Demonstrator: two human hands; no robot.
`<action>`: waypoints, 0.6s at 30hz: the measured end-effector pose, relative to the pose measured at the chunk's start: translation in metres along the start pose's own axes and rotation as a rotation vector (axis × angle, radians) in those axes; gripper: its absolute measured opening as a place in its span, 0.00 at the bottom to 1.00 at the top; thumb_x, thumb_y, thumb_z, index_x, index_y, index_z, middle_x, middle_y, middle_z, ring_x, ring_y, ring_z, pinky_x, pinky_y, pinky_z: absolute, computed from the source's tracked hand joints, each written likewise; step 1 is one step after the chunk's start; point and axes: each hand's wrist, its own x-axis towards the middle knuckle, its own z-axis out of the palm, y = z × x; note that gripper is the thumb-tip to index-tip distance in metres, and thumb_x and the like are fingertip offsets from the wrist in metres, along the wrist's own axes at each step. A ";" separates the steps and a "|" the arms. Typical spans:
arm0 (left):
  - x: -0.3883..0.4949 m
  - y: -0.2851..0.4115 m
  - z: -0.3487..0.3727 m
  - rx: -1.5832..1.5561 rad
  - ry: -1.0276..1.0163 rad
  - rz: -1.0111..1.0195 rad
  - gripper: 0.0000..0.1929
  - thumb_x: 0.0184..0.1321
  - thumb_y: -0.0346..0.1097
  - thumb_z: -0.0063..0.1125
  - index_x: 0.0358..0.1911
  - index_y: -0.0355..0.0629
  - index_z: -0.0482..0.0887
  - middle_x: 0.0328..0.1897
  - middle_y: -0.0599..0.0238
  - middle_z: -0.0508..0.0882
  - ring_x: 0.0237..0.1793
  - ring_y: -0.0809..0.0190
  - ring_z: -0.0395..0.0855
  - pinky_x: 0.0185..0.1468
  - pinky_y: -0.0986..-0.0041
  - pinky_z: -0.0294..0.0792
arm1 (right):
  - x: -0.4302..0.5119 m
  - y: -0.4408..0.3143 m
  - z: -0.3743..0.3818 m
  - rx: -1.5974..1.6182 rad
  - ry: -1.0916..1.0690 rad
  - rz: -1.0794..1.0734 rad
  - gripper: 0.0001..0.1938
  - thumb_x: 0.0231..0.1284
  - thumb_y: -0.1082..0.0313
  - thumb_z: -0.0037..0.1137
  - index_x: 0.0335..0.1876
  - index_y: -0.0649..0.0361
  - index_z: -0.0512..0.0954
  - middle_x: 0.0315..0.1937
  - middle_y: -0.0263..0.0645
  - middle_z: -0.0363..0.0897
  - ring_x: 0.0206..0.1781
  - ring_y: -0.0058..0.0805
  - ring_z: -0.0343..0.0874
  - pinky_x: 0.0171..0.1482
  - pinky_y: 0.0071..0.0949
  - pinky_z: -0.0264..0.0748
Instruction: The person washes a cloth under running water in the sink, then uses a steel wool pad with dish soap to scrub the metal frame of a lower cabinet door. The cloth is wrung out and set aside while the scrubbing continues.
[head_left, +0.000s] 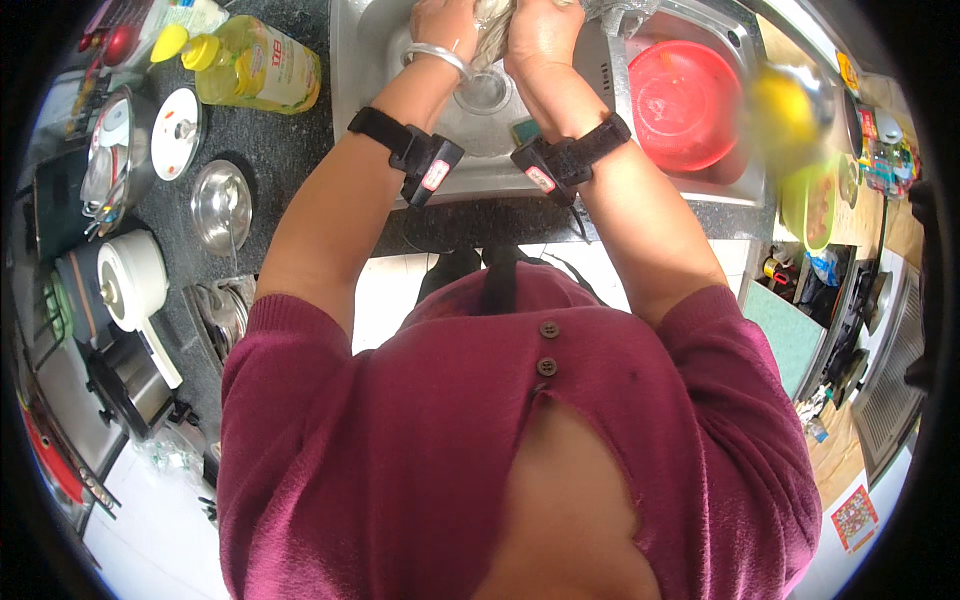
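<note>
Both my hands are at the top edge of the view, over the left basin of a stainless steel sink (347, 97). Between them is a wet, greyish-beige cloth (493, 34), bunched up. My left hand (444, 28) grips it from one side and my right hand (545, 31) from the other; the fingertips are cut off or hidden. Below the cloth shows the round drain (484, 91). A green scouring sponge (525, 131) lies on the basin floor, partly behind my right wrist. Grey mesh cloth (619, 13) hangs on the divider beside my right hand.
A red plastic colander (684, 105) sits in the right basin. Left on the dark counter stand a dish soap bottle (259, 66), a white lid (177, 135), a metal bowl (221, 208) and a white saucepan (133, 279). A green basin (808, 202) is at the right.
</note>
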 end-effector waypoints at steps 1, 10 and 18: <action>0.000 -0.002 0.000 -0.188 0.010 -0.151 0.14 0.55 0.42 0.54 0.33 0.37 0.83 0.35 0.56 0.85 0.38 0.57 0.83 0.44 0.67 0.74 | 0.001 0.002 0.000 0.072 -0.012 0.060 0.06 0.60 0.69 0.53 0.34 0.64 0.77 0.29 0.38 0.78 0.33 0.24 0.73 0.37 0.26 0.70; 0.008 -0.021 -0.007 0.514 -0.087 0.709 0.11 0.59 0.39 0.46 0.36 0.44 0.83 0.39 0.51 0.84 0.41 0.42 0.80 0.47 0.65 0.70 | 0.015 0.006 -0.007 0.303 0.170 0.754 0.12 0.51 0.68 0.57 0.38 0.70 0.76 0.30 0.46 0.78 0.29 0.38 0.77 0.31 0.37 0.73; -0.004 -0.027 -0.006 -0.454 -0.286 -0.427 0.35 0.57 0.60 0.53 0.53 0.29 0.74 0.52 0.49 0.80 0.52 0.56 0.77 0.54 0.68 0.67 | 0.032 0.001 -0.056 0.488 -0.595 0.865 0.18 0.56 0.64 0.56 0.51 0.62 0.73 0.46 0.41 0.79 0.51 0.36 0.77 0.55 0.38 0.73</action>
